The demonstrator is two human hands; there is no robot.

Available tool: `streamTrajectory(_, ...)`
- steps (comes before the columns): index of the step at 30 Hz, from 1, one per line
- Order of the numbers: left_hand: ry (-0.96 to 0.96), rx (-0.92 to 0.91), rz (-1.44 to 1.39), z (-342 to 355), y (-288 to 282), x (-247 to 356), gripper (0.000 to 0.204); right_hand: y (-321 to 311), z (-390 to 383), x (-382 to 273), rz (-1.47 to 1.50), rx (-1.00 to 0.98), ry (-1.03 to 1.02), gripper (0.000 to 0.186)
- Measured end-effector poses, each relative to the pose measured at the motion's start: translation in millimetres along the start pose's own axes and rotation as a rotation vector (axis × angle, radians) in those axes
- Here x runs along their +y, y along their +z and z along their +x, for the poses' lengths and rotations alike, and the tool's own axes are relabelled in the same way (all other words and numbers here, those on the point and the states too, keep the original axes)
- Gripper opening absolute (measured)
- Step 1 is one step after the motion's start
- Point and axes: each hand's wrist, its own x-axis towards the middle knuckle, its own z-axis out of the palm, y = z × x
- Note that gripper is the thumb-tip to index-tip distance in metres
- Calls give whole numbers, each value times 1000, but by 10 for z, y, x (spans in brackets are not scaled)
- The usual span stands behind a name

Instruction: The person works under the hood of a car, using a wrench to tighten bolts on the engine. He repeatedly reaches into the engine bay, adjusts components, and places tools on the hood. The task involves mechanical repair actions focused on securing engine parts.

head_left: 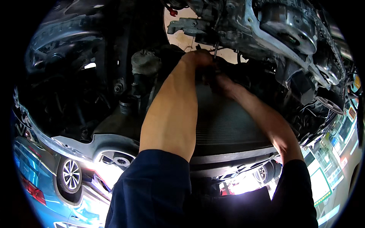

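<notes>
Both of my bare forearms reach into a car's open engine bay, dark blue sleeves pushed up. My left hand (199, 59) is bent over at the far edge of the finned radiator (222, 117), close to the opening with the pale ground. Just to its right and a little nearer, my right hand (223, 84) is in deep shadow. The two hands almost meet. Darkness hides the fingers of both, so what they grip or touch does not show. A thin metal rod (216, 49) stands upright just beyond them.
A large engine block (289, 28) with a chain and pulleys hangs at the upper right. On the left are a round grey-topped part (145, 62) and a black hose neck (125, 106). The bumper edge (235, 155) crosses below my forearms. A blue car (42, 178) stands at lower left.
</notes>
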Motion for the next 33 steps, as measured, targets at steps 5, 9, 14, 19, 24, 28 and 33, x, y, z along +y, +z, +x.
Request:
streamTrajectory(5,-162,40,-87,111,35,-8,52,56,-109,-83,33,14,42,19)
streamTrajectory(9,-17,16,-333,136,56,-70,60,59,-71,-72,63,11,81,20)
streamTrajectory(14,-141,35,-145,77,11,-42,55,10,-12,-36,103,-21,56,17)
streamTrajectory(19,-93,-79,-373,78,11,-38,58,28,-19,-67,119,17,63,17)
streamTrajectory(24,-159,9,-150,151,38,-97,49,40,-60,-110,42,6,40,23)
streamTrajectory(28,134,-70,-219,180,41,-121,50,23,-53,-93,66,33,173,25)
streamTrajectory(33,-215,84,-319,103,35,-75,58,46,-19,-42,10,84,43,22)
